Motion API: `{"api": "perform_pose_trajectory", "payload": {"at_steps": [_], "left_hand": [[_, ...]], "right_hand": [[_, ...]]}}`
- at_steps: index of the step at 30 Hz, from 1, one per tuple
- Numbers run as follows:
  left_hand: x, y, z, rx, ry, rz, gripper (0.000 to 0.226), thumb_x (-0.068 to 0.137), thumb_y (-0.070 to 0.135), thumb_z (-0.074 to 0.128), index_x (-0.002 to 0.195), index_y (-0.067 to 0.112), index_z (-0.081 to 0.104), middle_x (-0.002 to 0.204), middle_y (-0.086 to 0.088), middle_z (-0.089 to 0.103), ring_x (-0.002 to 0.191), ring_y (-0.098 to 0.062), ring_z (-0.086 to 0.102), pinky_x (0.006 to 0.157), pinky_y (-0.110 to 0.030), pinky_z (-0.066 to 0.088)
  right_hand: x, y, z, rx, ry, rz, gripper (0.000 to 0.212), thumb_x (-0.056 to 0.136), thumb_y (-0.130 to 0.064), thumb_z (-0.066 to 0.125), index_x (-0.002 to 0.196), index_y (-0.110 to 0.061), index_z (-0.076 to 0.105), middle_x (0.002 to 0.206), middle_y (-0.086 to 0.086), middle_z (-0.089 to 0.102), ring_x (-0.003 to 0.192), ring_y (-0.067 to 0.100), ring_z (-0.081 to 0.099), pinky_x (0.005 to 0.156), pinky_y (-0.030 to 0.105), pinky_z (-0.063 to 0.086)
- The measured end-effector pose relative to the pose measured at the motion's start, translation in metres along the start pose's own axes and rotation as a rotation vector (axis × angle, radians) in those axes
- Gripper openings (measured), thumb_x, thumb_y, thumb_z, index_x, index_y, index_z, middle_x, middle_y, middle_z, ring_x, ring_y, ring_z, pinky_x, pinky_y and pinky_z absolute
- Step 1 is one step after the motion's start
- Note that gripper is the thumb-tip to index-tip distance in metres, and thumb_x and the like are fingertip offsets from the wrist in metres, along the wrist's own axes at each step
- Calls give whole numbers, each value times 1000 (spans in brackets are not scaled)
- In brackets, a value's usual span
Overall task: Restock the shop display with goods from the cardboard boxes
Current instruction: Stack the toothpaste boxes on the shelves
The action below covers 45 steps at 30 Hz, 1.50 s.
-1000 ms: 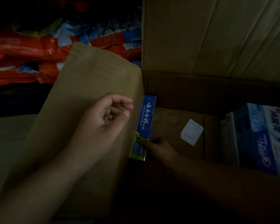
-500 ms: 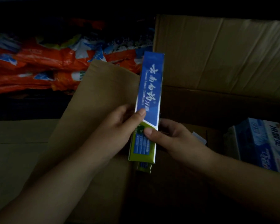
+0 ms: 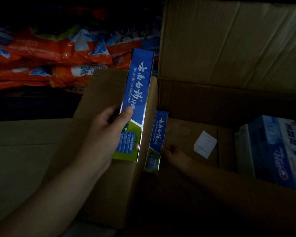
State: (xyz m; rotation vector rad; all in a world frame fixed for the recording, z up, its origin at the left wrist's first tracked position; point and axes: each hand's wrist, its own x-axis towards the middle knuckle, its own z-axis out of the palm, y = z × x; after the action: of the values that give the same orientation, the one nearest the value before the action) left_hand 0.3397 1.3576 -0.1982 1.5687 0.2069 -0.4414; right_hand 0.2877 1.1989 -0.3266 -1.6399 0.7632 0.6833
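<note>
My left hand (image 3: 106, 134) grips a long blue and green toothpaste box (image 3: 138, 93) near its lower end and holds it upright above the left flap of the open cardboard box (image 3: 229, 48). Down inside that cardboard box, my right hand (image 3: 174, 153) grips a second toothpaste box (image 3: 157, 134) of the same kind, standing against the left inner wall. The light is dim and the fingers of my right hand are hard to make out.
A bundle of pale blue toothpaste packs (image 3: 277, 151) lies at the right inside the box. A small white paper slip (image 3: 205, 146) rests on the box floor. Orange and white packaged goods (image 3: 41, 62) are piled at the back left.
My left hand took over the toothpaste box and lifted it up and left. My right hand let go of it and went down into the cardboard box to a second toothpaste box.
</note>
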Motion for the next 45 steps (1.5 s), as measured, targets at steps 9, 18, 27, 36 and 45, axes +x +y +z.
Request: {"api": "perform_pose_trajectory", "payload": {"at_steps": [9, 18, 27, 36, 45], "left_hand": [[3, -5, -2, -1, 9, 11, 16, 86, 33, 59, 99, 25, 64, 77, 5, 74, 66, -8, 70, 54, -22, 55], [2, -3, -6, -59, -19, 8, 12, 86, 31, 58, 95, 25, 64, 71, 5, 73, 62, -8, 70, 52, -22, 56], [2, -2, -5, -68, -32, 23, 28, 80, 37, 59, 105, 27, 64, 89, 3, 75, 77, -13, 72, 58, -26, 55], [2, 0, -7, -140, -142, -79, 73, 59, 58, 74, 119, 20, 60, 97, -2, 75, 86, -15, 72, 65, -28, 56], [-4, 0, -3, -216, -147, 33, 37, 59, 12, 75, 94, 17, 63, 68, 4, 72, 60, -7, 69, 50, -20, 52]], "right_hand": [[16, 10, 16, 361, -41, 117, 40, 91, -21, 64, 126, -3, 56, 118, 10, 64, 98, 23, 65, 85, 35, 55], [-11, -10, -23, 338, -162, -18, 36, 90, -22, 62, 124, -13, 55, 115, 7, 67, 103, 22, 66, 87, 36, 55], [-86, -81, -57, 282, -341, -456, 27, 77, -22, 69, 101, -14, 62, 88, -5, 75, 84, 11, 71, 74, 27, 58], [-85, -104, -36, 189, -284, -591, 40, 71, -28, 64, 108, -14, 62, 104, 6, 73, 96, 22, 70, 79, 28, 59], [-50, -77, -35, 198, 26, -551, 23, 91, -33, 55, 113, -28, 58, 98, -4, 68, 91, 12, 68, 71, 23, 52]]}}
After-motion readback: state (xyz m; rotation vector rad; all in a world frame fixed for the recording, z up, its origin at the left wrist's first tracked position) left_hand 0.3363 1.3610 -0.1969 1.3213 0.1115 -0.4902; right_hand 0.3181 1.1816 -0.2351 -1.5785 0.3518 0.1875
